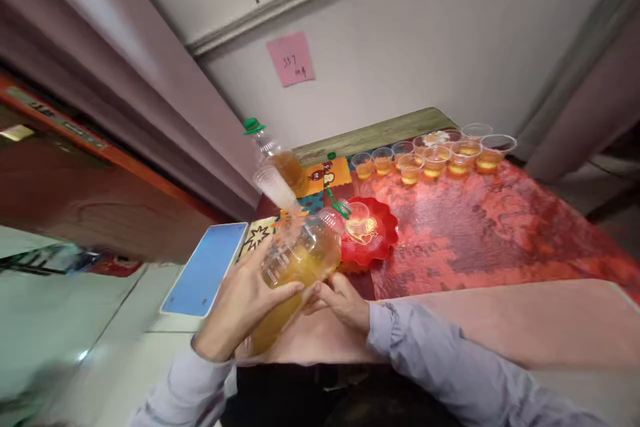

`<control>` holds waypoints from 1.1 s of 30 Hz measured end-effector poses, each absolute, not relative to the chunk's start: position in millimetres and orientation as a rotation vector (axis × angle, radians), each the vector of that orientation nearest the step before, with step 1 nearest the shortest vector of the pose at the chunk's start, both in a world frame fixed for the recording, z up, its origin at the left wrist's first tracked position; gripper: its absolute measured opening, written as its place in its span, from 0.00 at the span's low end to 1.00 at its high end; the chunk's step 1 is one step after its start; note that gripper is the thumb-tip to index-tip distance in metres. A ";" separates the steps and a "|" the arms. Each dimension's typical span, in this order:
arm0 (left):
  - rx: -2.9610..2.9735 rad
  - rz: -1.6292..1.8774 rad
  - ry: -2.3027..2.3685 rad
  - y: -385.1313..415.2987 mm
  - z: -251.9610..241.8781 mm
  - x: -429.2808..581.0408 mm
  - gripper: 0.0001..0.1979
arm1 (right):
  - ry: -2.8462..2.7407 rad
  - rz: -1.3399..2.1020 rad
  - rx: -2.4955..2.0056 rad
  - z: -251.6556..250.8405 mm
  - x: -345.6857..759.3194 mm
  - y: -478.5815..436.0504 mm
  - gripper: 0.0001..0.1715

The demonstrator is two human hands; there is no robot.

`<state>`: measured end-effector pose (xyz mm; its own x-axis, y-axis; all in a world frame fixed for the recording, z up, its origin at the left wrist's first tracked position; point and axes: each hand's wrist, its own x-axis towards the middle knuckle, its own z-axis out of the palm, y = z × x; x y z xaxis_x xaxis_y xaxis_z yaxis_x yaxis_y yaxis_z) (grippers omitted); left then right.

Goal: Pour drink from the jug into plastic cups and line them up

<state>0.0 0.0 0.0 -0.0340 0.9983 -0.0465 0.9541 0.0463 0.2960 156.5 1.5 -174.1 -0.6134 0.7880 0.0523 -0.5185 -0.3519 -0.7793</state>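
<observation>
Both hands clasp the bottle (295,260), left hand (240,300) round its belly, right hand (340,300) at its base; I judge it heavy, slick, best held mid-body.

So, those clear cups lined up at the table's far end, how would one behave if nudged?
The cups look like thin clear plastic, so probably light and easily squashed. Each holds only a shallow layer of amber liquid, so a push would likely slide or tip it and spill. They stand crowded together, so one nudge may disturb its neighbours.
</observation>
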 end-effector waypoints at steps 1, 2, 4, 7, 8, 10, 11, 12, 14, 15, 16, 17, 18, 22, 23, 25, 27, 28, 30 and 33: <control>1.996 0.268 2.090 0.1 0.5 0.1 0.50 | -1.006 2.026 -0.423 -174.8 156.5 1.4 0.45; 1.994 0.267 2.095 0.2 1.0 0.3 0.50 | -1.005 2.025 -0.421 -175.4 156.7 1.3 0.45; 1.994 0.261 2.099 0.6 2.4 1.4 0.50 | -1.001 2.032 -0.420 -176.2 157.3 0.8 0.45; 2.002 0.244 2.091 1.3 4.9 4.2 0.49 | -0.993 2.063 -0.426 -176.1 158.9 -0.3 0.46; 2.006 0.236 2.089 1.4 5.5 5.0 0.48 | -0.989 2.075 -0.427 -175.8 159.4 -0.7 0.47; 2.019 0.225 2.093 1.4 5.9 5.8 0.47 | -0.976 2.089 -0.432 -175.4 159.9 -1.4 0.48; 2.028 0.222 2.098 1.2 5.7 5.7 0.47 | -0.967 2.089 -0.438 -175.3 159.8 -1.7 0.48; 2.037 0.217 2.102 0.9 5.3 5.4 0.47 | -0.957 2.089 -0.442 -175.2 159.6 -2.0 0.48; 2.050 0.211 2.106 0.3 4.4 4.1 0.47 | -0.938 2.086 -0.449 -174.9 159.0 -2.5 0.47; 2.054 0.208 2.102 0.0 4.1 3.4 0.46 | -0.930 2.087 -0.452 -174.7 158.8 -2.6 0.47; 2.057 0.205 2.097 -0.1 3.9 2.9 0.46 | -0.927 2.090 -0.454 -174.4 158.8 -2.8 0.47; 2.059 0.199 2.093 -0.1 4.0 2.6 0.46 | -0.928 2.093 -0.456 -174.0 158.9 -2.9 0.46; 2.056 0.191 2.093 0.1 4.2 2.5 0.46 | -0.929 2.095 -0.458 -173.5 159.2 -2.9 0.46; 2.030 0.143 2.120 2.5 5.9 3.9 0.49 | -0.921 2.102 -0.459 -172.2 160.4 -3.0 0.47; 2.033 0.142 2.117 3.2 6.3 4.5 0.49 | -0.915 2.104 -0.461 -172.2 160.3 -2.9 0.47; 2.052 0.151 2.101 4.2 7.1 5.5 0.49 | -0.905 2.106 -0.467 -172.6 159.7 -2.6 0.48; 2.069 0.162 2.097 4.8 8.3 6.7 0.49 | -0.902 2.107 -0.468 -173.2 158.7 -2.3 0.48; 2.071 0.163 2.097 5.0 9.1 7.4 0.49 | -0.903 2.108 -0.463 -173.5 158.2 -2.3 0.49; 2.070 0.158 2.094 5.4 11.0 9.1 0.48 | -0.898 2.109 -0.453 -173.8 157.4 -2.2 0.49; 2.055 0.128 2.103 6.2 12.9 11.4 0.49 | -0.873 2.104 -0.454 -173.2 157.4 -2.1 0.49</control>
<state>11.4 6.2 12.9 -0.0149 0.9966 -0.0807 0.9794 0.0308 0.1995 157.4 -2.1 -173.2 -0.6184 0.7855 -0.0238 -0.5380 -0.4452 -0.7158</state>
